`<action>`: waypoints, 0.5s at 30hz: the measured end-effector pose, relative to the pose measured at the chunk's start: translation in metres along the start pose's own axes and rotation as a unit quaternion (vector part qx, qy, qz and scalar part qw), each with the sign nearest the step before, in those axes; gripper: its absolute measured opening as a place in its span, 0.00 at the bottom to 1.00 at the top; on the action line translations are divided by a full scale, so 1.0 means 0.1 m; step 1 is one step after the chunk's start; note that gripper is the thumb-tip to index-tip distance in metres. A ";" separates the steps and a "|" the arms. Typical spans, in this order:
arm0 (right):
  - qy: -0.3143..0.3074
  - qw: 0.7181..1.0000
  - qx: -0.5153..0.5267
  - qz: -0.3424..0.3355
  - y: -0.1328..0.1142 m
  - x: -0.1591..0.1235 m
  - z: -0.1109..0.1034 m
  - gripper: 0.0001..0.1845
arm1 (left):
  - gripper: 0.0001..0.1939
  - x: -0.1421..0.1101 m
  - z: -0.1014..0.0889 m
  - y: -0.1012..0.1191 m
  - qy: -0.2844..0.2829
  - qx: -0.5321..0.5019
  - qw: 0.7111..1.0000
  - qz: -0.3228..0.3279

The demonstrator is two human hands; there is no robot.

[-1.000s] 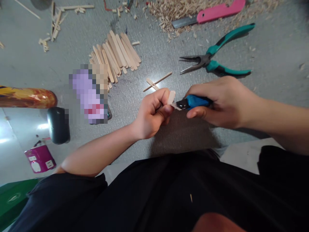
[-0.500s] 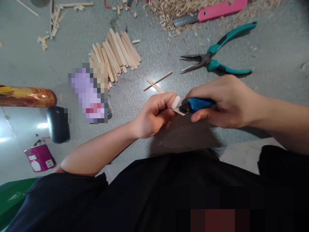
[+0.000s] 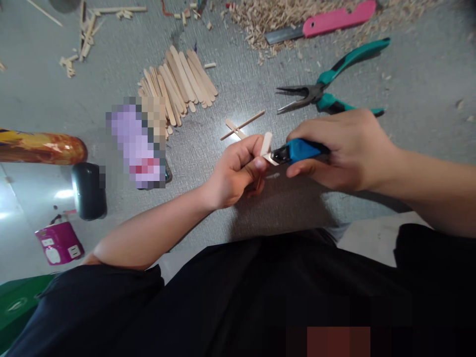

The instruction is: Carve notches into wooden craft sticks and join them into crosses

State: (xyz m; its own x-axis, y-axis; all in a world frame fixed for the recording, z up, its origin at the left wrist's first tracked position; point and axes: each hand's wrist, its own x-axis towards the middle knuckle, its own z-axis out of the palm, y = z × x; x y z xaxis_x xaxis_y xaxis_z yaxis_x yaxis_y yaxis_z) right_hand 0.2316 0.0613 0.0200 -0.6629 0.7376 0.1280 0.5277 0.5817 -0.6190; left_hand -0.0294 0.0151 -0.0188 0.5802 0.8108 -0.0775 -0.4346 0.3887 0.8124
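My left hand (image 3: 238, 173) is closed, pinching a pale wooden craft stick (image 3: 266, 143) between thumb and fingers; its rounded end points up. My right hand (image 3: 345, 148) is wrapped round blue-handled cutting pliers (image 3: 299, 149). Their dark jaws meet the stick just right of my left fingertips; whether they are closed through the wood I cannot tell. A small pale blur shows beneath the jaws. Just beyond my left hand, two sticks (image 3: 250, 119) lie crossed on the grey table (image 3: 208, 228).
A fanned pile of craft sticks (image 3: 182, 79) lies beyond a blurred purple object (image 3: 134, 141). Teal-handled needle-nose pliers (image 3: 316, 92) rest open, below a pink-handled saw (image 3: 338, 20) and wood shavings (image 3: 256, 15). On the left are a dark rounded case (image 3: 89, 191) and a magenta socket block (image 3: 61, 242).
Both hands have shifted slightly up and to the left with the stick and cutting pliers. The stick's rounded end now stands more upright.
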 end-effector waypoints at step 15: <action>0.040 0.990 -0.106 0.086 -0.12 0.01 -0.08 0.36 | 0.30 0.01 0.09 0.07 0.124 -0.032 0.991 -0.039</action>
State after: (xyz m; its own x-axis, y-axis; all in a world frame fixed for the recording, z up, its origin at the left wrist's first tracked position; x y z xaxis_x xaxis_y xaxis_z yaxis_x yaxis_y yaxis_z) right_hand 0.2284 0.0580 0.0334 -0.5130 0.8524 0.1014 0.7345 0.4970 -0.4620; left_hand -0.0258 0.0147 -0.0081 0.4308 0.8562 -0.2852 -0.4425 0.4758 0.7601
